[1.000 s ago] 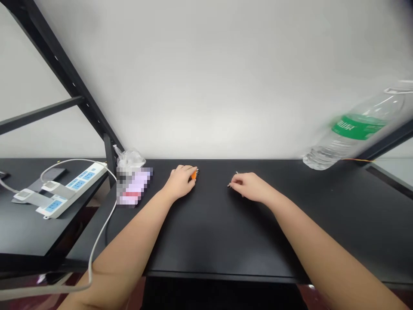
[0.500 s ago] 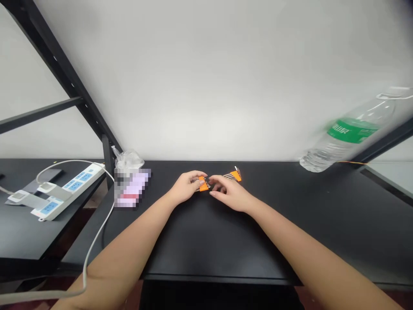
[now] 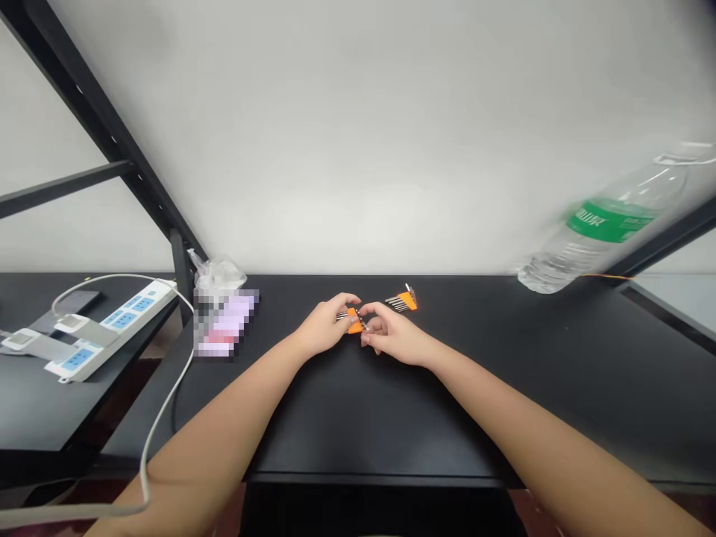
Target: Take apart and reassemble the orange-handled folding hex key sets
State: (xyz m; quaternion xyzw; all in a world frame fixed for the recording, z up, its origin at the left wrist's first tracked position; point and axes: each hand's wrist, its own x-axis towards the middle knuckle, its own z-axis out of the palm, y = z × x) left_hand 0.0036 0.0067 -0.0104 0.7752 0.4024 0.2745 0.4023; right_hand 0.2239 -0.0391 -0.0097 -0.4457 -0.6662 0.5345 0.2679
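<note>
— Where are the hands?

— Close together over the far middle of the table (image 3: pixel 358 418), fingertips nearly meeting. The left hand (image 3: pixel 324 328) curls around a small orange holder (image 3: pixel 353 321), and the right hand (image 3: pixel 391 339) pinches the same piece from the other side with thumb and forefinger. Both are closed on it.

— What is the holder like?

— It is a short, blocky bit of bright orange plastic with thin metal rods sticking out towards the left hand. The rods look grey and shiny. They are too small to tell their exact form.

— Is there another one?

— Yes. A second holder (image 3: pixel 403 301) lies just beyond the right hand, near the wall. It is the same orange, with a fan of slim metal rods pointing left. Neither hand touches it.

— And the surface?

— It is a flat, matte black top, smooth, with a straight front edge.

— Anything else around?

— A clear plastic bottle (image 3: pixel 604 224) with a green label stands at the far right, ribbed near its base. At the left a crumpled clear plastic bag (image 3: pixel 217 272) sits by a black metal post (image 3: pixel 177 272). Further left, a long white power strip (image 3: pixel 109 328) with blue sockets lies on a lower black shelf, and its grey cable (image 3: pixel 162 418) droops down in a loop.
</note>
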